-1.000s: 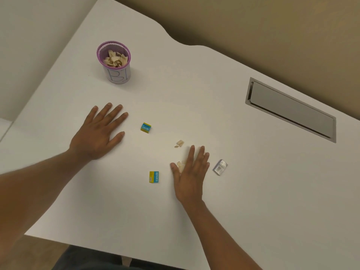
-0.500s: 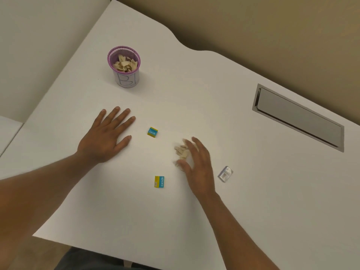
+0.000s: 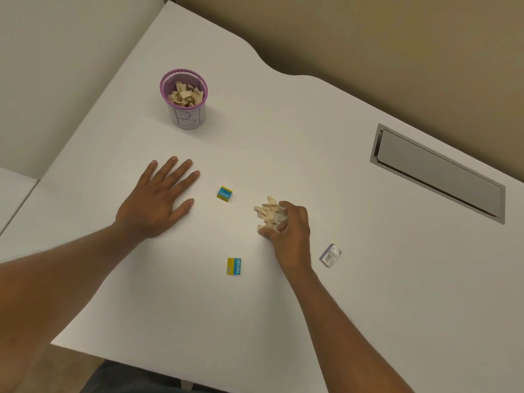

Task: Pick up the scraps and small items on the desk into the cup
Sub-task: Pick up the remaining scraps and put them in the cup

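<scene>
A purple mesh cup [image 3: 184,102] with a white label stands at the back left of the white desk [image 3: 283,143], partly filled with beige paper scraps. My right hand [image 3: 289,231] is curled around a small heap of beige scraps [image 3: 268,212] near the desk's middle, fingers closing on them. My left hand [image 3: 154,202] lies flat, palm down, fingers spread, holding nothing. Two small blue-and-yellow boxes lie loose: one [image 3: 224,193] between my hands, one [image 3: 234,266] nearer to me. A small silver-grey packet [image 3: 330,255] lies right of my right hand.
A metal cable hatch [image 3: 436,171] is set into the desk at the back right. The desk's curved back edge meets a tan wall. The front edge runs just below my forearms.
My right hand has gone from lying flat to sweeping the scattered scraps leftward into one heap and curling around it. My left hand has stayed flat.
</scene>
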`<state>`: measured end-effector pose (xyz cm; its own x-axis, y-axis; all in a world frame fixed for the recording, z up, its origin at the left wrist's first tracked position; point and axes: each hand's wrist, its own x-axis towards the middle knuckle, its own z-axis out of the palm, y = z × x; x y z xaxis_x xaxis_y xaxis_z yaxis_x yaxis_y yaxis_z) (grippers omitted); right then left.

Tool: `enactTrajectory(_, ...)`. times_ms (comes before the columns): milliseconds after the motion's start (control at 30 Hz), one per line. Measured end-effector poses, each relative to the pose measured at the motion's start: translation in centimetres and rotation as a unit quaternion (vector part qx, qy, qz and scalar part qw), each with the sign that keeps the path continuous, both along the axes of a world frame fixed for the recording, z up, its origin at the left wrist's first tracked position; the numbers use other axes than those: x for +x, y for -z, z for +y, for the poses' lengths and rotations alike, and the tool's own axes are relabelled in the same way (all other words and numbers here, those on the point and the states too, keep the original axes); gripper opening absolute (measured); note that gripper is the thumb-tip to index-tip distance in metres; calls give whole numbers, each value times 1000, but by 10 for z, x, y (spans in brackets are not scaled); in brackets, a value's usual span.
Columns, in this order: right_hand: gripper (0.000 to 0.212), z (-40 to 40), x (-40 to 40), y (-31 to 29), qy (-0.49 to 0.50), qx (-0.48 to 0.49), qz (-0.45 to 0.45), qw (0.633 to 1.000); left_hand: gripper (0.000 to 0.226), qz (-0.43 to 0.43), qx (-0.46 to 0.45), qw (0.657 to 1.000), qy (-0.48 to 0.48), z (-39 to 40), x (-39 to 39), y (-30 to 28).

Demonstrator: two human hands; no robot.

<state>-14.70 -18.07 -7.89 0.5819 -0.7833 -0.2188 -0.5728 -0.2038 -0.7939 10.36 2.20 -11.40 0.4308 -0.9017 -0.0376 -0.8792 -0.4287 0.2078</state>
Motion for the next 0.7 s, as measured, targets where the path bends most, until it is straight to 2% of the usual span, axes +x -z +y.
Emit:
enactTrajectory(67,79,-3,-2,-6,-47,-97,70,992,69,-2,-3,1000,-2,1,0,1)
enactTrajectory(100,90,-3,-1,-8,-77,-140,120,980,69,-2,-4,1000,-3,1,0,2)
enactTrajectory(167,106,0,2,-10,-139,-181,212,950,69,-2,-4,1000,-3,1,0,1)
enactTrajectory(200,104,3,6,-11,-162,-194,247,935,68,-2,-5,1000,-2,1,0,1)
enactTrajectory(333,69,16,21,-8,-234,-252,327,880,69,-5,-5,1000,-2,1,1,2)
enactTrajectory(400,60,20,24,-7,-245,-244,335,877,69,-6,-4,1000,-1,1,1,3)
enactTrajectory(533,59,24,17,-5,-217,-229,268,910,69,-6,-5,1000,-2,1,2,4)
enactTrajectory(600,42,24,14,-3,-204,-203,213,934,69,-6,-6,1000,-3,1,2,5)
enactTrajectory(667,25,20,13,1,-195,-201,197,940,69,-6,-7,1000,-1,1,2,6)
enactTrajectory(700,23,17,13,1,-194,-216,199,936,69,-7,-7,1000,-1,1,2,7)
